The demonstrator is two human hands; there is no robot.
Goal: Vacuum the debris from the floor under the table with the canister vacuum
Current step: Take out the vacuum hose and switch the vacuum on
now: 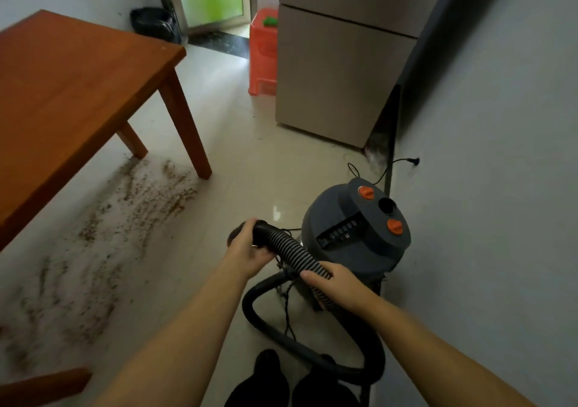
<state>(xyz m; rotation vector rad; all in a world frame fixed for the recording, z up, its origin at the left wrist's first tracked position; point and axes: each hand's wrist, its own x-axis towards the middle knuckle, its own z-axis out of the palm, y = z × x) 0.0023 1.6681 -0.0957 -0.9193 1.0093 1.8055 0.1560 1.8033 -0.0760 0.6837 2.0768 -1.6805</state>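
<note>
Two dark-clad legs (294, 384) show at the bottom edge, cut off by the frame, with the hose (291, 250) looping on the floor just in front of them. Both bare forearms reach forward from the lower corners. The left hand (247, 247) curls round the smooth black cuff at the hose's free end, fingers wrapped over the top so that the mouth of the cuff is mostly hidden behind the knuckles. The right hand (334, 284) grips the ribbed grey stretch of the same hose a little further back, thumb lying along the upper side. Between the two hands the hose arches up; behind the right hand it drops, sweeps round in a wide loop and passes out of sight under the right forearm.

The canister vacuum (356, 234) stands just beyond the hands, close against the grey wall (500, 188), its dark lid carrying two orange knobs and an open round port. A thin black cord (375, 172) trails behind it toward the wall; where it ends is hard to make out.

The debris (134, 206) lies well to the left of the hands, brown crumbs scattered across the pale floor (250, 162) beneath and beside the wooden table (78, 87), blurred toward the lower left. A beige fridge (337, 72) and a red stool (262, 53) stand farther back.
</note>
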